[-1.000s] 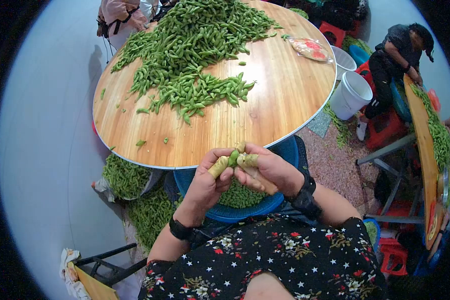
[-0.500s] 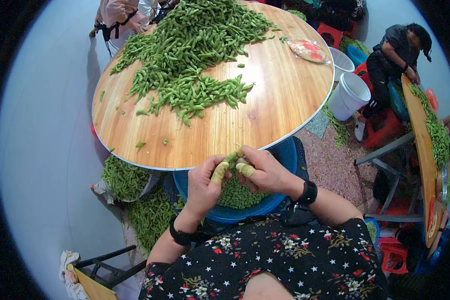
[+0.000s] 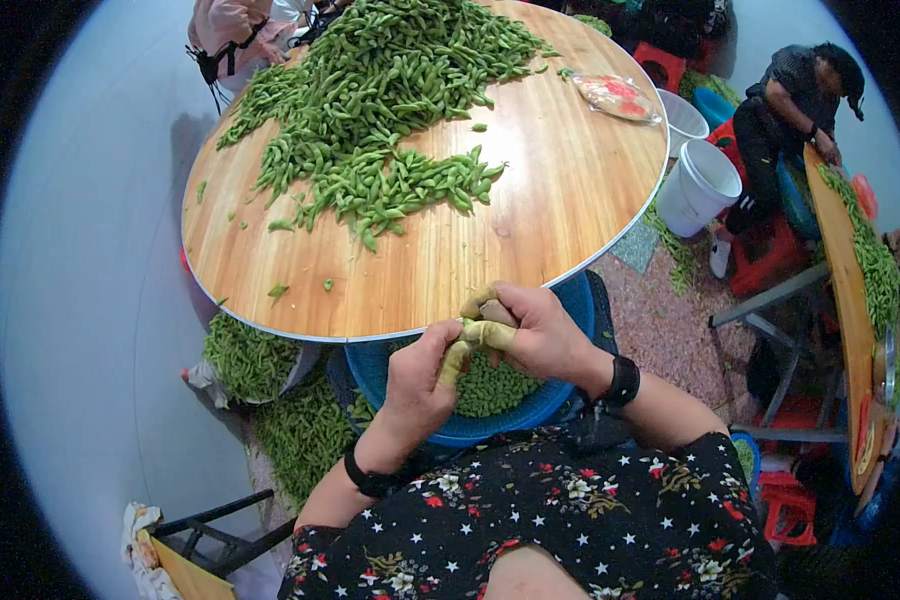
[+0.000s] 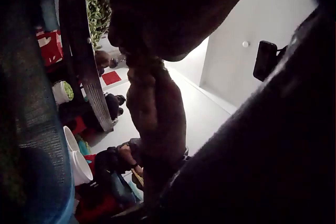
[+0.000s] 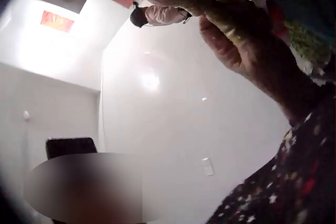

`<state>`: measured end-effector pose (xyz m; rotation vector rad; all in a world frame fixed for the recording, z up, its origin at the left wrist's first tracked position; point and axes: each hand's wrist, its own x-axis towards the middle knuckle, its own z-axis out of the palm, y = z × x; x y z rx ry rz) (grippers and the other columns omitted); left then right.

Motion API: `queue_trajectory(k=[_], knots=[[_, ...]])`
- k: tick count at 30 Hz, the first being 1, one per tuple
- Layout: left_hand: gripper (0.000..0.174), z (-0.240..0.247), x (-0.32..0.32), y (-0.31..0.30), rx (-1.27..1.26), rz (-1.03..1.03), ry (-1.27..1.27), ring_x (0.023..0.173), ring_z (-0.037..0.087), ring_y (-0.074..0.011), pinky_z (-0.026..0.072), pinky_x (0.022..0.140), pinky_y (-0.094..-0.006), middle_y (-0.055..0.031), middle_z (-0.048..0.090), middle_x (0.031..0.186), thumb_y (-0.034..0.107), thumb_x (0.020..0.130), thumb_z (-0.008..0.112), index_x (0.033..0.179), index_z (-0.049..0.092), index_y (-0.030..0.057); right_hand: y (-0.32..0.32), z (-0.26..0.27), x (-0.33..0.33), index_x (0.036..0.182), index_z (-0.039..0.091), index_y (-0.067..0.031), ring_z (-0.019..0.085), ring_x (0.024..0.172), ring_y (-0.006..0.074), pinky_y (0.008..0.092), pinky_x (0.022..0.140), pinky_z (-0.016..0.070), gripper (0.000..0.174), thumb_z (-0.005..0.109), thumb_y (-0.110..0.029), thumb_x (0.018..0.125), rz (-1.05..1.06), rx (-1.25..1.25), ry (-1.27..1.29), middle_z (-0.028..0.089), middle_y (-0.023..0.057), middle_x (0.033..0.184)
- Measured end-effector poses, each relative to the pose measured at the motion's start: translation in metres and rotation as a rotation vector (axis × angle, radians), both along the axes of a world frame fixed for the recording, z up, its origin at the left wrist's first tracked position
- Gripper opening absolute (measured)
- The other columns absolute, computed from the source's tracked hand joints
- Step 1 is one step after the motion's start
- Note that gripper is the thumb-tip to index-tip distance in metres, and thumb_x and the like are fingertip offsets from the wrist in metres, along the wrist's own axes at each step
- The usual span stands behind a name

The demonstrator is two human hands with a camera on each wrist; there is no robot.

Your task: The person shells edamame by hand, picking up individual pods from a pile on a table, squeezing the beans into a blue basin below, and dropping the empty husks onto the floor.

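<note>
Over the near edge of the round table, my left hand [image 3: 417, 380] and right hand [image 3: 545, 335] meet, thumbs and fingertips close together. Between them a sliver of a green edamame pod [image 3: 467, 323] shows; the fingers hide most of it. Both hands pinch at it. Yellowish wraps cover the thumbs and the right index finger. Right below the hands stands a blue basin [image 3: 576, 312] with shelled green beans [image 3: 495, 390] in it. The left wrist view is dark, with the right hand [image 4: 157, 108] facing the camera. In the right wrist view the left hand [image 5: 257, 50] appears at upper right.
A large heap of edamame pods [image 3: 370, 110] covers the far part of the wooden table [image 3: 560, 190]. A plastic packet [image 3: 615, 98] lies by its right edge. White buckets [image 3: 698, 190] stand beyond. Sacked pods [image 3: 250, 355] lie at lower left. Another person [image 3: 795, 110] sits at right.
The pod showed plainly between the fingertips earlier; now the fingers mostly cover it. The left hand has shifted slightly down and right, and the right index finger has curled over.
</note>
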<state>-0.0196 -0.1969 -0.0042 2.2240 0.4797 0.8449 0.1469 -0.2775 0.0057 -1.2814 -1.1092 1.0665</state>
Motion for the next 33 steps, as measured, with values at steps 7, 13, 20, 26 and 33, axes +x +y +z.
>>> queue_trajectory(k=[7, 13, 20, 26, 33], knots=[[0.01, 0.002, -0.008, 0.004, -0.375, -0.215, 0.048, 0.062, 0.059, -0.012, 0.0476, 0.059, -0.0262, -0.0072, 0.061, 0.071, 0.006, 0.09, 0.056, 0.098, 0.059, 0.0008, 0.0, -0.007, 0.007, 0.091, 0.058, -0.0065, 0.054, 0.051, 0.0071, 0.0209, 0.042, 0.0405, 0.011, 0.058, -0.018, 0.09, 0.201, -0.249, 0.399, 0.058, 0.0027, 0.069], [0.011, 0.004, -0.007, 0.003, -0.225, -0.132, 0.045, 0.064, 0.061, -0.0178, 0.0489, 0.061, -0.0284, -0.0105, 0.063, 0.075, 0.005, 0.089, 0.056, 0.097, 0.06, -0.0001, 0.003, -0.017, 0.009, 0.09, 0.057, -0.006, 0.049, 0.049, 0.0078, 0.0215, 0.04, 0.036, 0.006, 0.055, -0.011, 0.086, 0.127, -0.226, 0.419, 0.057, 0.0007, 0.069], [0.011, -0.005, 0.004, 0.004, 0.057, 0.011, -0.017, 0.063, 0.061, -0.0281, 0.0477, 0.059, -0.0311, -0.0155, 0.061, 0.075, 0.003, 0.084, 0.06, 0.095, 0.059, -0.0003, 0.003, -0.009, -0.015, 0.094, 0.059, -0.003, 0.043, 0.061, 0.007, 0.0237, 0.056, 0.0389, 0.01, 0.054, -0.008, 0.086, -0.118, 0.063, 0.019, 0.048, -0.0007, 0.067], [0.008, -0.01, 0.006, 0.006, 0.092, 0.044, 0.095, 0.065, 0.062, -0.0315, 0.048, 0.057, -0.0337, -0.0173, 0.06, 0.075, 0.002, 0.082, 0.06, 0.089, 0.059, 0.0004, 0.007, -0.028, -0.018, 0.102, 0.058, -0.0054, 0.043, 0.059, 0.0015, 0.0177, 0.05, 0.0351, 0.011, 0.053, -0.012, 0.095, -0.118, 0.145, 0.003, 0.051, -0.0048, 0.075], [0.01, -0.016, -0.002, 0.007, 0.056, -0.101, 0.075, 0.063, 0.061, -0.029, 0.0482, 0.059, -0.0302, -0.0157, 0.061, 0.075, 0.004, 0.083, 0.061, 0.093, 0.06, 0.0006, -0.008, -0.024, -0.002, 0.102, 0.057, -0.0033, 0.05, 0.063, 0.006, 0.0204, 0.052, 0.041, 0.015, 0.054, -0.012, 0.091, -0.008, -0.118, 0.48, 0.056, -0.0017, 0.078]])
